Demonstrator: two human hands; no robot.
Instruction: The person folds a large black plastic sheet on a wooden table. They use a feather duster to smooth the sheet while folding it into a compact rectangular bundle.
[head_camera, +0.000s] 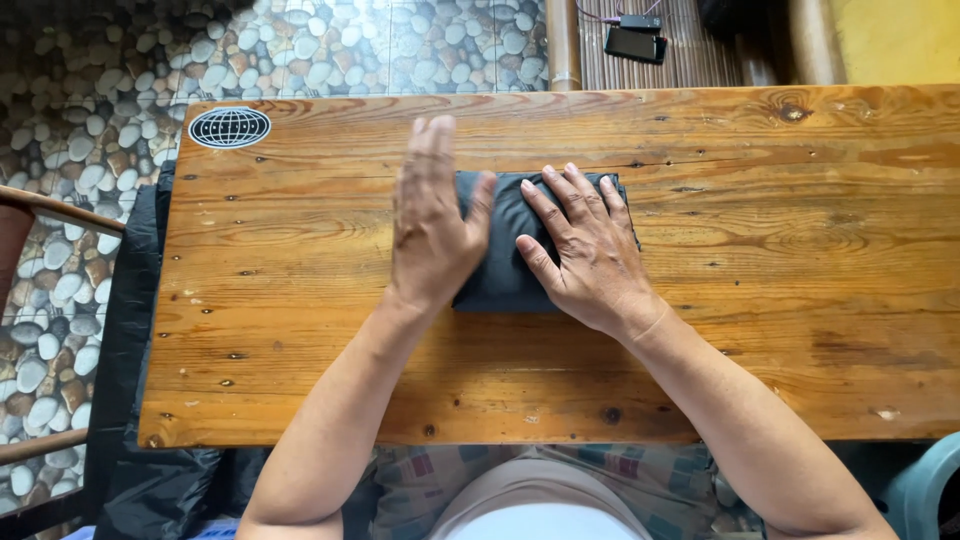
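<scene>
A small folded dark cloth (503, 250) lies near the middle of a wooden table (760, 300). My left hand (432, 220) stands edge-on against the cloth's left side, fingers straight and together, thumb resting on the cloth. My right hand (585, 245) lies flat on top of the cloth with its fingers spread, covering the right half. Neither hand grips anything.
A round globe sticker (230, 127) sits at the table's far left corner. Dark fabric (125, 330) hangs off the table's left end. Beyond the far edge, a phone (635, 44) lies on a slatted surface. The floor has a pebble pattern (90, 90). A teal container (925, 490) stands at the lower right.
</scene>
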